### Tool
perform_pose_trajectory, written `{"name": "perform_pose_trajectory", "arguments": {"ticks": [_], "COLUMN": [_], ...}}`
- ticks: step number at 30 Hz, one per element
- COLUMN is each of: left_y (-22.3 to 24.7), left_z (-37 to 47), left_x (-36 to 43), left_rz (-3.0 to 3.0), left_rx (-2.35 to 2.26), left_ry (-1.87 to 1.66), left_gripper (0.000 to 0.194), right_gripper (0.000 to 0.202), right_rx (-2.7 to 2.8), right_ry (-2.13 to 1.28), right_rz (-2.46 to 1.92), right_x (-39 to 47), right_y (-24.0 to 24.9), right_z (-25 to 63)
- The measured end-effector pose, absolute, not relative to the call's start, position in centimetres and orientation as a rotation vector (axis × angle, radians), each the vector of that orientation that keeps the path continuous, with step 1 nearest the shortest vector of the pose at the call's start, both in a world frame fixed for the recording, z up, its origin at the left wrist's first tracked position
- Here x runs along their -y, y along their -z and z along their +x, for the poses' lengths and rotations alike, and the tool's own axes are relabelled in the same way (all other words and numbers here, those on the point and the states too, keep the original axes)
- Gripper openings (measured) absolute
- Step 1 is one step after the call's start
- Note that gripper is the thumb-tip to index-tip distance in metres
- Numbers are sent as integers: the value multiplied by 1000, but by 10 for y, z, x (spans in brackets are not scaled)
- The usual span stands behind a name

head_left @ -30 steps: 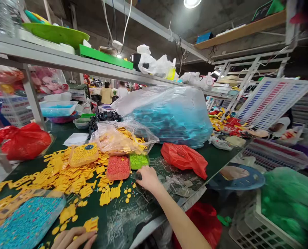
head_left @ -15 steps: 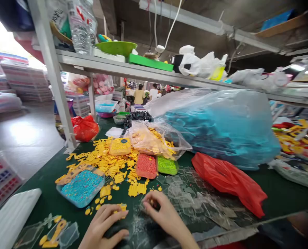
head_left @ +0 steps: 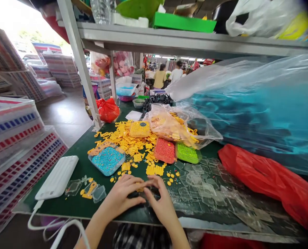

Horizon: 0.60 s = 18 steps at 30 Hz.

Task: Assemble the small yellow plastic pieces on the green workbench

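My left hand (head_left: 126, 193) is closed around a small yellow plastic piece (head_left: 139, 186), partly hidden by its fingers. My right hand (head_left: 159, 195) meets it at the fingertips, thumb and fingers curled together; anything they hold is too small to tell. Just beyond both hands are loose yellow pieces (head_left: 155, 169) and yellow discs (head_left: 171, 180). Farther back, a tray of blue beads (head_left: 108, 160) stands at the left of a yellow heap (head_left: 123, 135). Trays of red beads (head_left: 165, 150), green beads (head_left: 187, 153) and yellow beads (head_left: 139, 129) stand around the heap.
Clear flat pieces (head_left: 200, 183) and a red bag (head_left: 268, 176) lie at the right, before a big bag of blue items (head_left: 257, 121). A white power bank (head_left: 57, 178) with a cable is at the left. A shelf (head_left: 169, 38) spans above the table.
The view has shifted left and down, showing the power bank and crates more fully. My hands have come together, and yellow discs now show in the open beyond my right hand.
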<state>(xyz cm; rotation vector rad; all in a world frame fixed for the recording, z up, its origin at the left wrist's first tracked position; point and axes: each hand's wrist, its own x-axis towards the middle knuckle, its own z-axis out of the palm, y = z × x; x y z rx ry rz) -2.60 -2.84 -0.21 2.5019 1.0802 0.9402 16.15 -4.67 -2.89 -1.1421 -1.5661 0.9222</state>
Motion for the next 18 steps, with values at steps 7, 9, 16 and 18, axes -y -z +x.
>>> {"name": "perform_pose_trajectory", "arguments": {"ticks": [7,9,16,18], "left_y": [-5,-1,10,10], "left_z": [-45,-43,-38,-38], "left_x": [5,6,13,14], "left_rz": [2266,2252,2259,2248], "left_rx": [-1236,-1228,-1230,-1222], "left_ry": [-784,-762,-735,-718], "left_gripper": [57,59,53,56], "right_gripper": [27,28,33,34], "right_rx": [1697,1752,1897,1926], "right_ry": [-601,-541,-402,-395], "right_rz": [-1320,-1324,-1375,-1375], "right_x": [47,46,48,48], "right_y": [34,36,39,39], "right_z": [163,163,163,163]}}
